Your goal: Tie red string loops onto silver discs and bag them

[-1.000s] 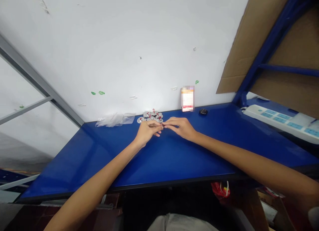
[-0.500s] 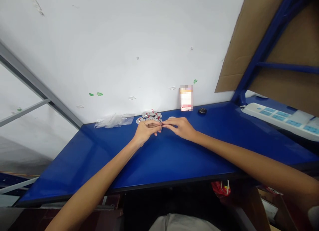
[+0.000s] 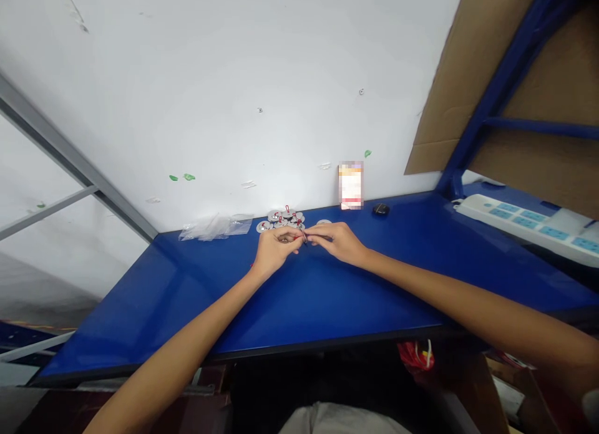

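Observation:
My left hand (image 3: 276, 248) is closed, thumb and fingers pinching a small silvery disc (image 3: 304, 236) that shows almost edge-on. A bit of red cord shows at the fingers. From the other side, my right hand (image 3: 340, 239) pinches at the same disc with thumb and fingertips; the fingers hide most of it. Just behind my left hand lies a cluster of round silvery discs (image 3: 263, 226) with red cord loops, several of them overlapping. Another pale disc (image 3: 324, 222) lies flat behind my right hand, partly covered by it.
Clear plastic bags (image 3: 213, 227) lie by the wall at the left of the blue table (image 3: 299, 315). A small box (image 3: 350, 186) leans on the white wall, with a black object (image 3: 380, 209) beside it. A white power strip (image 3: 528, 225) lies at the right.
The silvery disc between my hands has turned and shows more of its edge. My left fingers have shifted slightly, and a red bit now shows by my left wrist.

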`<state>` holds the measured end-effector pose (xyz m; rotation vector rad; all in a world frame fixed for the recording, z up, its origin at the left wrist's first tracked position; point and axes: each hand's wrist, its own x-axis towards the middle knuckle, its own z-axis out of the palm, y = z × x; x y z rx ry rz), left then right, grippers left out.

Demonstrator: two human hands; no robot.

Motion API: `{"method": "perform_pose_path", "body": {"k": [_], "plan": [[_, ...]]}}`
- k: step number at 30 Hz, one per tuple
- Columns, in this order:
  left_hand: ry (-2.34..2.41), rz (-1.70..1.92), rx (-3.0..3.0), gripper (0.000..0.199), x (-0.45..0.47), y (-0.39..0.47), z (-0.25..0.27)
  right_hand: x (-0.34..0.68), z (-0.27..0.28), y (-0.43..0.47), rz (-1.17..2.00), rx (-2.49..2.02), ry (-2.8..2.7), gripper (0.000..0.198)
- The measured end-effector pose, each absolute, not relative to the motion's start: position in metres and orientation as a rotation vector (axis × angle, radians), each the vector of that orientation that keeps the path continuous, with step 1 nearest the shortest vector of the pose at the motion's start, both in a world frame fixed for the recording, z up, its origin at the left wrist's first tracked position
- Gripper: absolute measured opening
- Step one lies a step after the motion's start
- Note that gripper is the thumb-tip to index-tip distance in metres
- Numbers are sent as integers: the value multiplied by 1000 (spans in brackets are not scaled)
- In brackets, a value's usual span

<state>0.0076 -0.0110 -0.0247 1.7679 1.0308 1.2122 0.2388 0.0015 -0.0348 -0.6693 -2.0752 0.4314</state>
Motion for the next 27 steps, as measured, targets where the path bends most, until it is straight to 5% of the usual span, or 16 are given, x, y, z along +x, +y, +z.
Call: {"method": "perform_pose_path", "body": {"k": [21,27], "plan": [[975,1123,1558,41,7,-8,-20,240,-38,-2,210,-759,-2115,27],[937,1099,1542,38,6,-10,-19,241,-33,-3,282,-745,-2063,13]]}}
